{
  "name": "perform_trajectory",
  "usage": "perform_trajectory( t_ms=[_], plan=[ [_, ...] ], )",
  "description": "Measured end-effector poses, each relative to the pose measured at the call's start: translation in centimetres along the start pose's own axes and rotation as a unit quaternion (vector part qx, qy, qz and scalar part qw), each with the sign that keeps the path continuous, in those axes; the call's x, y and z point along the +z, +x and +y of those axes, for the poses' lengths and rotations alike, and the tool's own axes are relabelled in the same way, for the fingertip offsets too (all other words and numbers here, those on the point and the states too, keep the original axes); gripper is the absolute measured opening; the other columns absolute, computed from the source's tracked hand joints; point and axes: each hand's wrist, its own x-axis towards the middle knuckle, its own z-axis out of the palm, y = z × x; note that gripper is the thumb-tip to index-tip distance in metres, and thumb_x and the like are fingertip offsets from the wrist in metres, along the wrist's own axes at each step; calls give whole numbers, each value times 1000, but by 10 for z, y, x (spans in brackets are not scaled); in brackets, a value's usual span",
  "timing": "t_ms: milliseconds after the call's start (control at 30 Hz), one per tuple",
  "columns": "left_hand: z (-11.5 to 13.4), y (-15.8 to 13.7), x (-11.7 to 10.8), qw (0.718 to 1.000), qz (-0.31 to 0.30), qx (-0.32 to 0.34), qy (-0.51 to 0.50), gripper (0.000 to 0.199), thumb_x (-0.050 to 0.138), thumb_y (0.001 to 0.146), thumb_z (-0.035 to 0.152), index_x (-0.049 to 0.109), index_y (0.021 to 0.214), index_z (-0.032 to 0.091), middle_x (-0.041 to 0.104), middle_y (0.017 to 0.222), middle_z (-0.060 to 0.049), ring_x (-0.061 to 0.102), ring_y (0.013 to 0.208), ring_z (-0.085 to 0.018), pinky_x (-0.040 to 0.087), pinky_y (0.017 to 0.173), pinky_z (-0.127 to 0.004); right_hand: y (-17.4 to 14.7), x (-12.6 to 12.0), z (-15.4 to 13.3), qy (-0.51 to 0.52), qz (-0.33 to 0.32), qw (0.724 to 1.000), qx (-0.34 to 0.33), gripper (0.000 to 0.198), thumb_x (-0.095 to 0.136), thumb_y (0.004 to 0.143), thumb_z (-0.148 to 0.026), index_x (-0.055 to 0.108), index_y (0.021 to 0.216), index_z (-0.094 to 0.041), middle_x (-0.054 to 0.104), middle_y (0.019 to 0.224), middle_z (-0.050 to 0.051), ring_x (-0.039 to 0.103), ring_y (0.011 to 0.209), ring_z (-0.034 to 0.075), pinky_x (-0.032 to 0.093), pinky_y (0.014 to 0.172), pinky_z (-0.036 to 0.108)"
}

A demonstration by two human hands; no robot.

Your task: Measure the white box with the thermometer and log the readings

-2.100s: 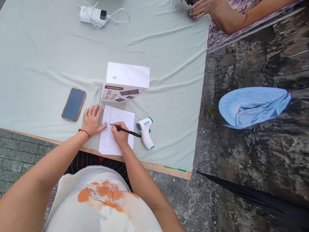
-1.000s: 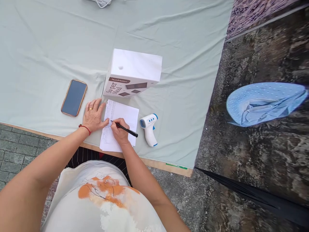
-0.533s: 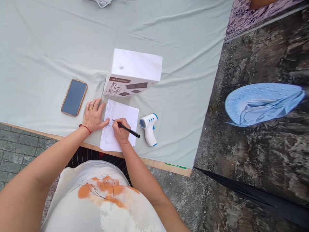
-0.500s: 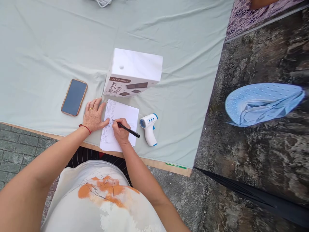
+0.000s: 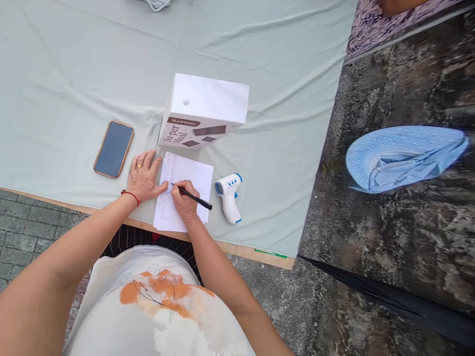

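My right hand (image 5: 185, 200) is closed around a black pen (image 5: 196, 198), its tip at the paper (image 5: 189, 168) near a small circled mark. Printed or written lines run down the left side of the sheets. My left hand (image 5: 144, 178) lies flat with fingers spread, mostly on the cloth, its thumb touching the paper's left edge. A white and blue infrared thermometer (image 5: 229, 198) lies just right of the paper. Left of my left hand is a phone (image 5: 113, 149) in a brown-edged case, screen dark. Behind the paper stands a white box (image 5: 208, 106) printed "NutriMotion Super Meal".
A pale green cloth (image 5: 274, 148) covers the table. A white cable (image 5: 159, 4) lies at the far edge of view. To the right, a light blue dotted hat (image 5: 404, 153) rests on rough stone. Part of another person in patterned purple clothing (image 5: 365, 29) shows at top right.
The pen's back end has shifted slightly left and up, with a small move of my right hand. My left hand stays in place.
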Motion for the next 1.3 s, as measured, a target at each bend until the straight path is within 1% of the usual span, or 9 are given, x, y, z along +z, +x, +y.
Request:
perform_trajectory(
  t_ms=[267,433,1033,1167,1300],
  plan=[
    [0,0,0,1000,-3,-1,-9,70,66,74,45,50,136,17,41,153,-17,34,142,-38,18,121,-54,1,-2,-2,7,-10,1000,-3,12,49,75,-33,53,68,-24,57,60,-4,51,57,14,44,62,29],
    [0,0,0,1000,-2,-1,-4,70,65,74,46,51,135,16,42,152,-18,35,142,-38,19,120,-54,0,-2,-1,23,-2,1000,4,12,49,75,-34,53,69,-24,58,63,-4,52,59,15,44,63,30],
    [1,1,-2,1000,-9,-5,-5,69,65,75,46,50,136,18,41,152,-17,34,143,-37,19,121,-53,1,-1,-1,2,9,1000,12,12,48,74,-35,51,69,-24,57,62,-3,52,60,16,45,64,31],
    [1,1,-2,1000,-11,-5,-11,70,65,74,45,50,136,17,41,153,-17,34,143,-38,18,121,-53,0,-1,0,6,-1,1000,10,12,48,74,-34,51,68,-24,57,62,-3,52,59,15,44,63,30],
    [1,1,-2,1000,-11,-5,-22,70,65,74,45,49,138,20,40,153,-16,33,143,-38,18,121,-54,-1,-1,1,6,20,1000,18,12,47,76,-34,51,69,-24,58,64,-3,52,61,15,45,65,30]
  ],
)
